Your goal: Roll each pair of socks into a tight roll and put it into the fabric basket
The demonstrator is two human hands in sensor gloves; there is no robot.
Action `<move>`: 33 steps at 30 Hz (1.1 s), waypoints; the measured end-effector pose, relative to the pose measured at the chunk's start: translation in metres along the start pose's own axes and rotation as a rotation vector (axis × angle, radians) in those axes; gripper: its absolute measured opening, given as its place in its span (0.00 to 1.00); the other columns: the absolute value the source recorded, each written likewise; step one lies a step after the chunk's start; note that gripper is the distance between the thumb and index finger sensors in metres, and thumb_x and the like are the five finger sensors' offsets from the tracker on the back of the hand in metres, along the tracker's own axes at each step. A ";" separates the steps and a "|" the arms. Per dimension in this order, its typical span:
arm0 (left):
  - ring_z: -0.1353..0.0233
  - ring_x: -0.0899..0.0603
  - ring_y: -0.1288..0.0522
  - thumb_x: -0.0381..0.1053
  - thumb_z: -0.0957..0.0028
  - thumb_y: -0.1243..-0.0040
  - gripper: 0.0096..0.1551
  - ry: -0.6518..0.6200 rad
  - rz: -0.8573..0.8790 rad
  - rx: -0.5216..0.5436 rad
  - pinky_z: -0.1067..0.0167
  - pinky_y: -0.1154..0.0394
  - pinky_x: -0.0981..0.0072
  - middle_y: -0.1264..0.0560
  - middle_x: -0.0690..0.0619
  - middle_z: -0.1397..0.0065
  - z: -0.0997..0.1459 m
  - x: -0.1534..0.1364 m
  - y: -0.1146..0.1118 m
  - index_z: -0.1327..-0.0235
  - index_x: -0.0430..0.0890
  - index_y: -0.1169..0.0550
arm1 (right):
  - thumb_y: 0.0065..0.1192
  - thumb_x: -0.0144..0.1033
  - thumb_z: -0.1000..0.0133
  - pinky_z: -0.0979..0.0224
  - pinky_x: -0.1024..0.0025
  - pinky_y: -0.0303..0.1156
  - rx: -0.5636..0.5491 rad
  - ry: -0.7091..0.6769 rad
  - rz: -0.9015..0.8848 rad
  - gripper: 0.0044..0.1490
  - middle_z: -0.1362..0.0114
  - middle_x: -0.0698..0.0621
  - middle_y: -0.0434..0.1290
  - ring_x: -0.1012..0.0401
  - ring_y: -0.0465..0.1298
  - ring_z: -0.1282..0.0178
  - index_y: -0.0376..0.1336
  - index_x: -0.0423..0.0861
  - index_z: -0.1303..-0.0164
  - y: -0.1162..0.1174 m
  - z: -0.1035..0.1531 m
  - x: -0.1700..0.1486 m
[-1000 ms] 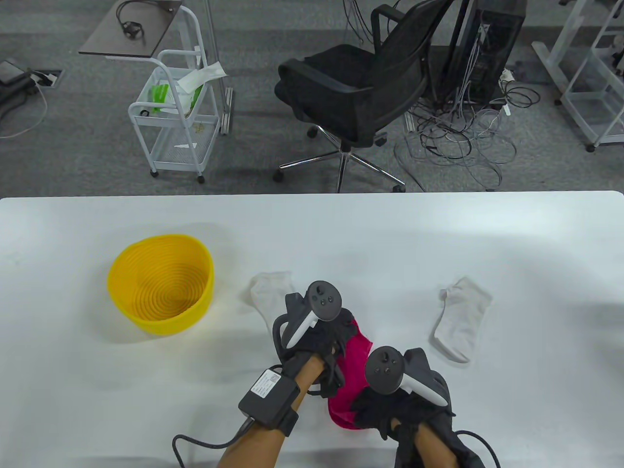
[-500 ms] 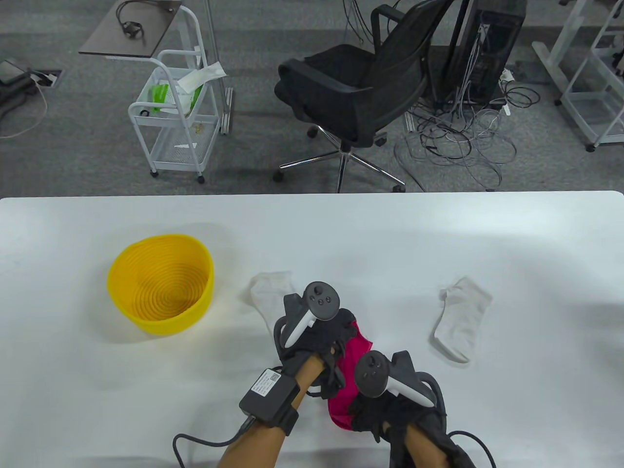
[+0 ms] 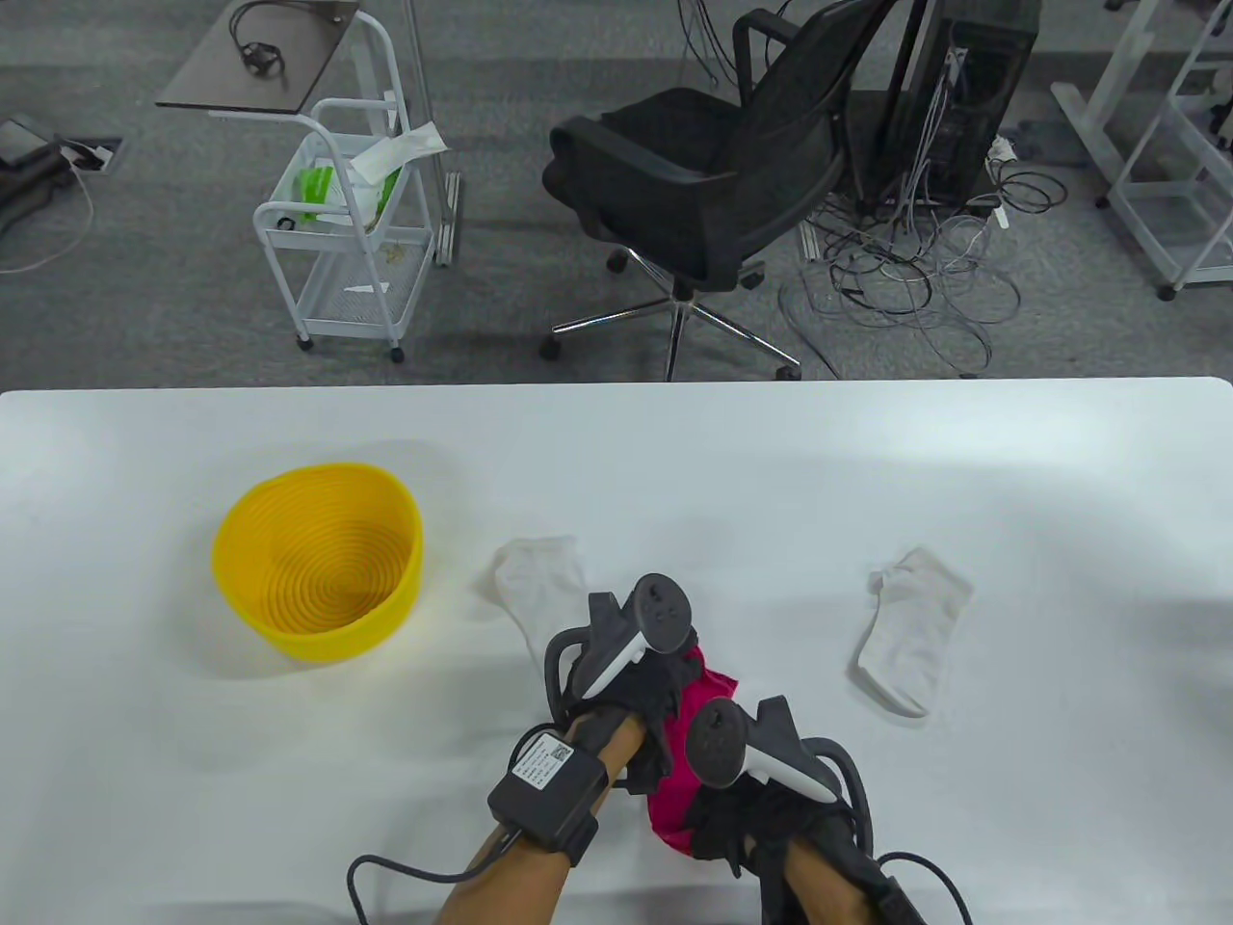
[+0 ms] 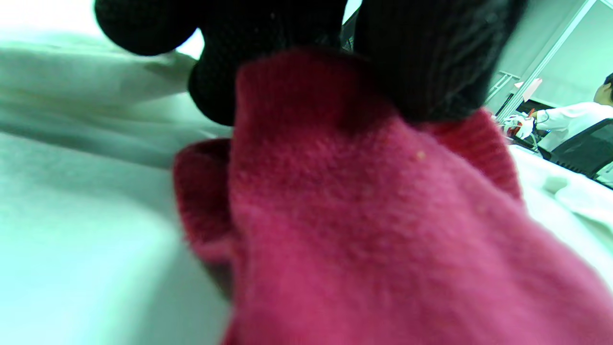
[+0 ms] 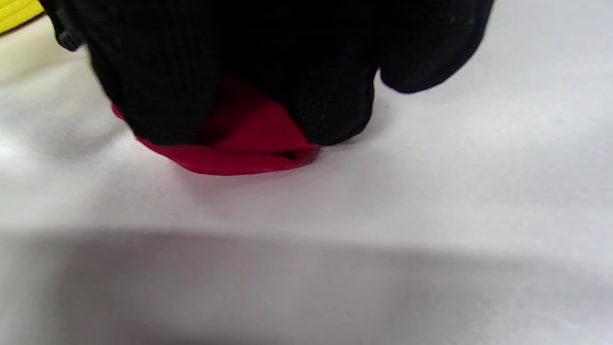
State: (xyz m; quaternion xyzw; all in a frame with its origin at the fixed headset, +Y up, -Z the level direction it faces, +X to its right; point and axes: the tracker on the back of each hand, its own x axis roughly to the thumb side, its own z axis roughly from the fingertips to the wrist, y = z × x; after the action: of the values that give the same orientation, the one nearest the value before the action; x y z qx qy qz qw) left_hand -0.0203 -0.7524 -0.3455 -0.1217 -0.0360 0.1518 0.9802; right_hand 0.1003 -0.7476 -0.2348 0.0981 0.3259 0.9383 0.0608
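In the left wrist view the left hand's black gloved fingers (image 4: 421,62) curl down from the top edge and pinch the ribbed cuff end of the crimson knit sock pair (image 4: 364,230), which fills the middle and lower right of that frame. In the right wrist view the right hand's black gloved fingers (image 5: 330,96) are curled over the folded near end of the same crimson socks (image 5: 239,153), pressing it against the white table (image 5: 431,201).

In the table view both hands enter from the bottom edge near the centre. The left hand (image 3: 631,679) lies higher in the frame, its forearm slanting up to the right; the right hand (image 3: 771,819) sits just below and to its right, with the crimson sock pair (image 3: 679,790) showing between them on the white table (image 3: 867,482).

The round yellow ribbed basket (image 3: 318,559) stands in the left middle of the frame. A white sock (image 3: 539,588) lies just right of it, partly under the left hand. Another white sock (image 3: 910,631) lies in the right middle, apart from both hands.
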 end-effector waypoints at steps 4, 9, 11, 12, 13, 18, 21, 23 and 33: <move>0.46 0.46 0.19 0.63 0.68 0.31 0.35 0.009 -0.097 0.061 0.44 0.28 0.51 0.23 0.55 0.34 0.002 0.003 0.002 0.41 0.62 0.23 | 0.76 0.52 0.55 0.35 0.50 0.74 0.005 -0.018 -0.030 0.28 0.37 0.58 0.81 0.58 0.82 0.38 0.74 0.60 0.44 -0.005 0.005 -0.005; 0.40 0.45 0.20 0.63 0.64 0.34 0.37 0.014 0.011 0.060 0.42 0.29 0.51 0.25 0.54 0.31 0.012 -0.004 0.024 0.37 0.59 0.25 | 0.76 0.53 0.55 0.35 0.50 0.74 -0.151 -0.054 -0.114 0.28 0.37 0.58 0.81 0.58 0.82 0.38 0.74 0.60 0.44 -0.028 0.028 -0.017; 0.38 0.44 0.21 0.62 0.63 0.35 0.35 0.004 0.065 0.056 0.41 0.29 0.50 0.25 0.54 0.30 0.018 -0.008 0.034 0.37 0.59 0.24 | 0.75 0.53 0.55 0.35 0.50 0.74 -0.192 -0.052 -0.126 0.27 0.38 0.58 0.82 0.58 0.82 0.38 0.74 0.61 0.44 -0.032 0.031 -0.020; 0.37 0.44 0.21 0.61 0.62 0.35 0.34 -0.021 0.117 0.047 0.41 0.29 0.50 0.25 0.52 0.30 0.026 -0.011 0.043 0.37 0.58 0.24 | 0.76 0.52 0.55 0.35 0.50 0.74 -0.245 -0.044 -0.145 0.27 0.38 0.58 0.82 0.58 0.82 0.39 0.75 0.61 0.45 -0.037 0.034 -0.024; 0.37 0.44 0.20 0.60 0.62 0.35 0.34 -0.040 0.137 0.042 0.40 0.29 0.50 0.24 0.52 0.31 0.030 -0.013 0.047 0.38 0.58 0.23 | 0.76 0.52 0.55 0.35 0.50 0.74 -0.258 -0.044 -0.151 0.26 0.38 0.58 0.82 0.58 0.82 0.39 0.75 0.60 0.45 -0.038 0.035 -0.026; 0.36 0.43 0.18 0.58 0.60 0.34 0.31 -0.242 0.125 -0.047 0.38 0.27 0.49 0.22 0.51 0.32 0.073 -0.021 0.060 0.40 0.57 0.20 | 0.77 0.47 0.55 0.35 0.50 0.74 -0.365 -0.061 -0.255 0.24 0.40 0.58 0.83 0.59 0.83 0.40 0.76 0.60 0.48 -0.052 0.044 -0.034; 0.36 0.43 0.18 0.58 0.61 0.32 0.31 -0.350 0.130 -0.179 0.39 0.26 0.49 0.21 0.51 0.33 0.097 -0.022 0.052 0.40 0.57 0.19 | 0.78 0.47 0.56 0.37 0.51 0.75 -0.335 -0.112 -0.223 0.24 0.43 0.58 0.84 0.60 0.84 0.44 0.76 0.60 0.50 -0.049 0.049 -0.030; 0.38 0.43 0.17 0.58 0.61 0.32 0.30 -0.396 0.128 -0.250 0.40 0.26 0.48 0.20 0.51 0.34 0.107 -0.020 0.042 0.42 0.57 0.18 | 0.79 0.47 0.57 0.38 0.52 0.76 -0.305 -0.124 -0.185 0.23 0.45 0.57 0.85 0.60 0.85 0.46 0.77 0.59 0.51 -0.042 0.050 -0.027; 0.47 0.43 0.16 0.61 0.63 0.32 0.28 -0.397 -0.105 -0.296 0.46 0.25 0.49 0.18 0.50 0.40 0.114 -0.020 -0.006 0.47 0.58 0.14 | 0.78 0.49 0.57 0.37 0.52 0.76 -0.220 -0.127 0.016 0.25 0.41 0.60 0.84 0.60 0.84 0.43 0.76 0.62 0.49 -0.001 0.035 -0.013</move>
State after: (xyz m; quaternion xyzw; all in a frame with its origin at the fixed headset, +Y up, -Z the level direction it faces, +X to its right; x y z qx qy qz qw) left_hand -0.0496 -0.7381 -0.2340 -0.2298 -0.2560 0.1147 0.9319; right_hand 0.1206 -0.7283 -0.2104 0.1527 0.2155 0.9608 0.0841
